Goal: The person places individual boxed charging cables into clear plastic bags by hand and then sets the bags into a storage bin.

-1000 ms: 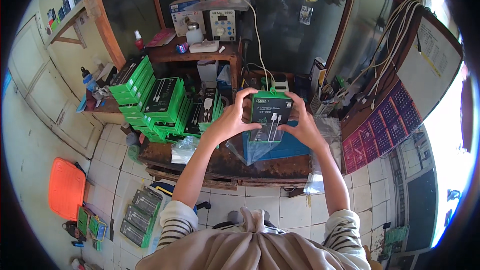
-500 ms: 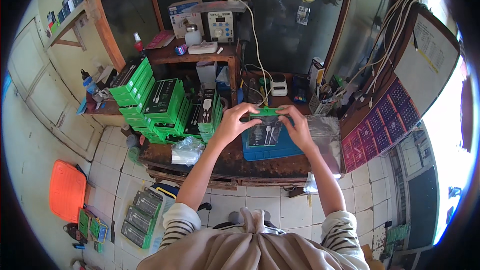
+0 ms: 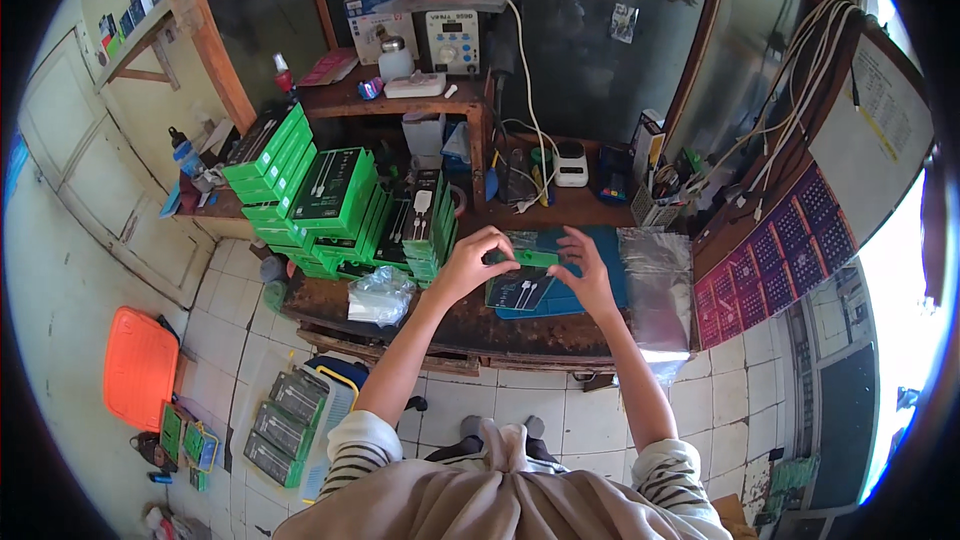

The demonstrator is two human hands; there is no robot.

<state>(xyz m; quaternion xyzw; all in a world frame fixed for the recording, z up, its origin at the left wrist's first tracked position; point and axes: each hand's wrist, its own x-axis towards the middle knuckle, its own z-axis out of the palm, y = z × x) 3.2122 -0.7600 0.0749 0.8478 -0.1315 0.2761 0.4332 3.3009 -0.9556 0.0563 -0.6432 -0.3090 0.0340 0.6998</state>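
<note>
A flat black-and-green cable box (image 3: 519, 291), with a white cable pictured on its front, is over the blue mat (image 3: 603, 285). My left hand (image 3: 478, 265) pinches the upper left part of the box between thumb and fingers. At the right end of the green top edge is my right hand (image 3: 585, 270), thumb and forefinger spread apart. Its thumb is close to the box; whether it touches cannot be made out. Left of my hands, similar green boxes (image 3: 335, 190) are piled in uneven stacks on the dark wooden workbench (image 3: 460, 335).
A clear plastic bag (image 3: 381, 296) lies by the bench's front edge. Silvery sheeting (image 3: 655, 285) covers the right side. Behind are a small white device (image 3: 571, 166) and a pen basket (image 3: 655, 208). On the floor, a plastic bin (image 3: 335, 410) holds more boxes beside an orange lid (image 3: 140, 370).
The box has come down and tilted, its green edge now lower. My right hand's fingers have opened away from its top corner, while the left keeps its pinch. The view has shifted slightly.
</note>
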